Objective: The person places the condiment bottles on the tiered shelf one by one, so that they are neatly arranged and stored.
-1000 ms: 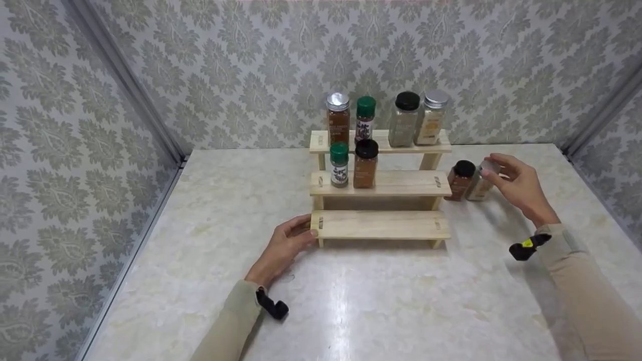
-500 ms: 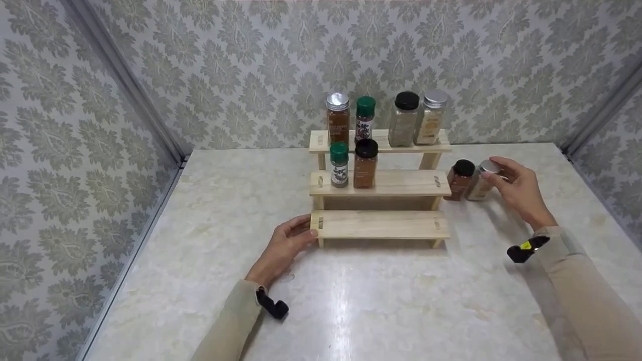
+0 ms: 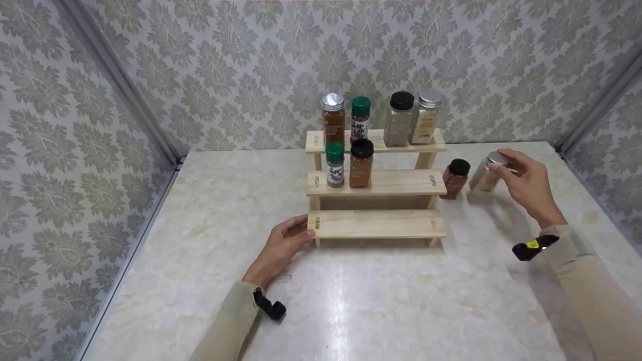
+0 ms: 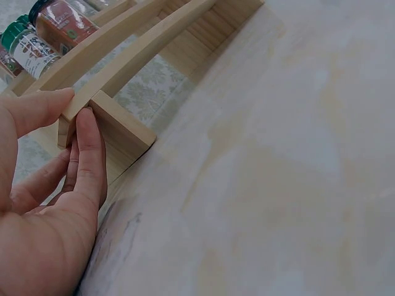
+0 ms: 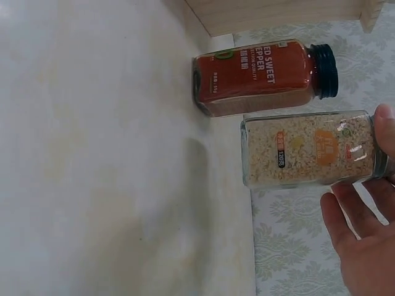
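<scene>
In the head view my right hand point(image 3: 532, 189) pinches the silver cap of a glass spice jar point(image 3: 484, 177) at the right of the rack. Pale flakes fill the jar in the right wrist view, and its base sits higher than that of the red spice jar point(image 5: 256, 79) beside it. That red jar has a black cap and stands on the table by the rack's right side. My left hand point(image 3: 277, 251) holds the left end of the lowest step of the three-step wooden spice rack point(image 3: 376, 225), thumb on top and fingers beneath the board point(image 4: 120, 132).
On the top step stand several spice jars, among them a silver-capped brown jar point(image 3: 333, 120) and a black-capped jar point(image 3: 399, 123). The middle step bears a green-capped jar point(image 3: 335, 168) and a black-capped brown jar point(image 3: 361, 165). A patterned wall point(image 3: 281, 60) rises behind the table point(image 3: 381, 301).
My right hand has raised the silver-capped jar a little and moved it right, widening the gap to the red jar. My left hand keeps its hold on the rack.
</scene>
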Tool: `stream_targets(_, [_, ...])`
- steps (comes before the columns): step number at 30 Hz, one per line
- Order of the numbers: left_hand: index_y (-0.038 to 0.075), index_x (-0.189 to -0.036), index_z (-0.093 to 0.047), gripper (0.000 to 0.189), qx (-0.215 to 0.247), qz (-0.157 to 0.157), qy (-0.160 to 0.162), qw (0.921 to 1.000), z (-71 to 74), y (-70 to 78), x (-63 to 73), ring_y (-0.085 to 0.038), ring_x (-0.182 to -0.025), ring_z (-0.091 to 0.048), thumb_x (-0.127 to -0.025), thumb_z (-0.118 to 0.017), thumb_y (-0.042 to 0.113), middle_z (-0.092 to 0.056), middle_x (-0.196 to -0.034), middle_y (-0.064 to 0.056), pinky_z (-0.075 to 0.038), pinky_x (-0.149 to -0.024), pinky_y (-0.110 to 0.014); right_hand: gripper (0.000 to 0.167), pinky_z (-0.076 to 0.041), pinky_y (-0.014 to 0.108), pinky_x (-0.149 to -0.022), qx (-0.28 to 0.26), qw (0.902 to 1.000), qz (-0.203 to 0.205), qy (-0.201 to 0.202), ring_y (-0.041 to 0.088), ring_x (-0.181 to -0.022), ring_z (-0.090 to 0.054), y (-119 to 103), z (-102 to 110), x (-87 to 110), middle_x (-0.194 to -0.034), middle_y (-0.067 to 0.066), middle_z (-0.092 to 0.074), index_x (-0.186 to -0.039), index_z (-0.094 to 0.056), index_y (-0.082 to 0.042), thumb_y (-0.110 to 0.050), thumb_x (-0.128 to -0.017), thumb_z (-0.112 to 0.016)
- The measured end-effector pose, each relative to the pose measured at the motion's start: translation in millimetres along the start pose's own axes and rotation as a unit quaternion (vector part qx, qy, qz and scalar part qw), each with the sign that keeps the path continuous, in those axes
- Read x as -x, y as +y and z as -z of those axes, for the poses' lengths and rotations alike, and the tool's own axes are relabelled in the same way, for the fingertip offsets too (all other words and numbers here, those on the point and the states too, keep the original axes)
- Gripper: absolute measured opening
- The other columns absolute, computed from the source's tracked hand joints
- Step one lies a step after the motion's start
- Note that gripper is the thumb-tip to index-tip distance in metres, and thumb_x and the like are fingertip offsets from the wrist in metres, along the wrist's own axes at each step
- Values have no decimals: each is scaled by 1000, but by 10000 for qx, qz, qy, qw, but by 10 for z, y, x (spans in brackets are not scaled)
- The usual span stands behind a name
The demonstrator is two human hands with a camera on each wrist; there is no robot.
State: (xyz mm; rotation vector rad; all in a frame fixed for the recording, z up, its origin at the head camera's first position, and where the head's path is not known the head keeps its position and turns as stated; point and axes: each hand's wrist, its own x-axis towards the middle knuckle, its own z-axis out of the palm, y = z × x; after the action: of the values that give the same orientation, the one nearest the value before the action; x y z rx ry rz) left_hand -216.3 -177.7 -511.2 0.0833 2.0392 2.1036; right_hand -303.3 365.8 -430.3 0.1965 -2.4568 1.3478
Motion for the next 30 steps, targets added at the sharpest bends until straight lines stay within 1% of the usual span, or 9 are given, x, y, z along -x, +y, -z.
stream_targets(3, [4,-155,-53,60,-15,2,-9,10000,3,-1,0,-25,-128,-65,-101,-75,19,-62,-146,-18,-60,-98,-36,52,-46,4,-93,38,9999,28,91,-13,-113,-53,-69,35,5,-146,15,-59,-154,-56,-2,-21,-107,-68])
stream_targets(4, [4,-155,-53,60,-11,-3,-18,10000,5,-4,-2,-25,-128,-65,-101,-76,19,-62,-147,-18,-60,-99,-36,51,-46,4,-93,30,9999,52,124,-13,-112,-53,-98,49,14,-144,11,-60,-153,-57,-2,-21,-107,-68])
stream_targets(7, [4,-155,-53,61,23,-30,-56,10000,10,-5,2,-25,-128,-65,-101,-76,19,-62,-147,-18,-60,-100,-36,50,-46,4,-92,-36,9997,122,210,-11,-112,-55,-179,97,33,-134,-4,-63,-151,-59,-3,-20,-106,-70])
stream_targets(10, [4,-156,-52,61,147,-51,-138,9998,17,-13,3,-25,-128,-64,-102,-75,18,-60,-147,-19,-59,-101,-36,49,-46,5,-91,-84,9994,199,277,-11,-111,-57,-266,141,50,-125,-21,-60,-151,-60,-4,-19,-105,-71])
stream_targets(11, [3,-156,-51,61,173,-59,-165,9997,18,-13,4,-25,-127,-64,-102,-75,18,-60,-147,-19,-59,-101,-35,49,-47,5,-91,-89,9992,229,304,-10,-111,-57,-294,154,53,-123,-24,-59,-150,-61,-4,-19,-105,-71])
stream_targets(16, [2,-157,-49,62,218,-83,-181,9996,21,-17,-5,-24,-126,-65,-102,-74,17,-59,-146,-21,-59,-101,-36,48,-47,5,-89,-60,9983,361,449,-10,-108,-59,-441,183,61,-118,-25,-60,-148,-63,-3,-17,-104,-73])
stream_targets(21, [2,-157,-50,61,226,-75,-108,9997,23,-6,5,-23,-124,-65,-102,-74,14,-60,-144,-21,-60,-100,-36,45,-49,7,-91,-104,9972,475,561,-8,-109,-62,-593,140,60,-122,-19,-65,-144,-67,-5,-18,-102,-75])
stream_targets(28, [1,-156,-50,62,121,-116,-105,9998,23,-4,11,-24,-125,-65,-102,-75,17,-60,-146,-21,-60,-99,-34,43,-52,9,-96,-402,9951,829,348,-5,-113,-67,-861,25,100,-124,-14,-65,-143,-67,-2,-10,-101,-75])
stream_targets(30, [1,-156,-50,62,100,-125,-118,9998,20,-2,10,-24,-127,-64,-102,-75,17,-60,-147,-22,-59,-99,-35,43,-53,9,-95,-522,9939,931,278,-3,-114,-67,-946,-29,113,-128,-8,-66,-142,-67,-2,-7,-101,-74])
